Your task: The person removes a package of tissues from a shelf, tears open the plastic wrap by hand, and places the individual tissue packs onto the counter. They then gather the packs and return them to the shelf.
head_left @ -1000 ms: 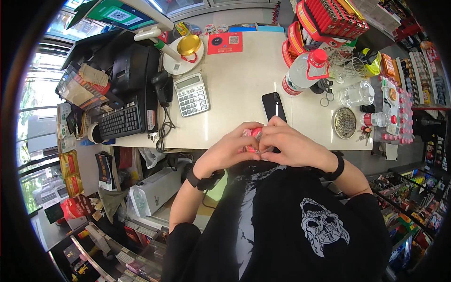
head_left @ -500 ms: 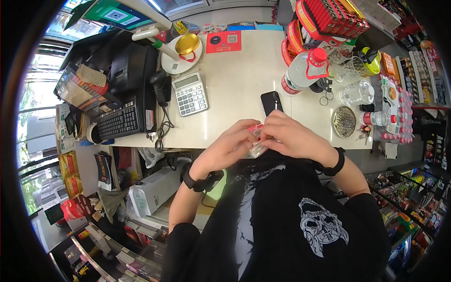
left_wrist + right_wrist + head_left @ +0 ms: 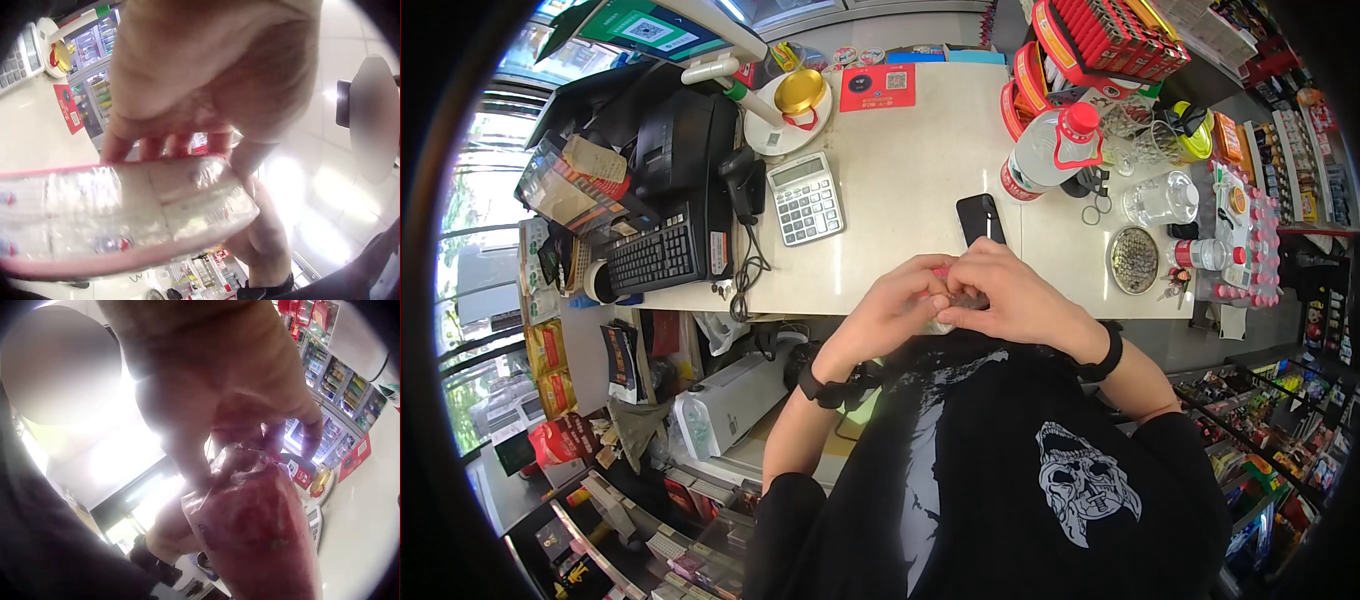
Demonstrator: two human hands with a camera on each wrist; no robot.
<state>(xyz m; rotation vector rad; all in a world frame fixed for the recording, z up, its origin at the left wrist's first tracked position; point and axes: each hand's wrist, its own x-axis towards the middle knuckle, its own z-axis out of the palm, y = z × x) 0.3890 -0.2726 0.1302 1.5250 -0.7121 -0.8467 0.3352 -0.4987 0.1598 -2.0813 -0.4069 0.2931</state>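
Head camera: worn high, wide, facing forward and down onto counter (image 3: 900, 180). Wrist cameras, two: close-up at left hand (image 3: 212, 75) and right hand (image 3: 219, 387), tilted, facing drinks coolers (image 3: 100, 56). Common to all three: red QR-code card (image 3: 878, 88).

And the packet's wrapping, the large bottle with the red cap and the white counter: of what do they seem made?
Packet's wrapping: probably thin, glossy plastic film, because it crinkles and gives sharp glare. Large bottle: likely smooth, clear plastic, since its body is see-through. White counter: smooth, shiny, with bright light streaks; stone or laminate, I cannot tell which.
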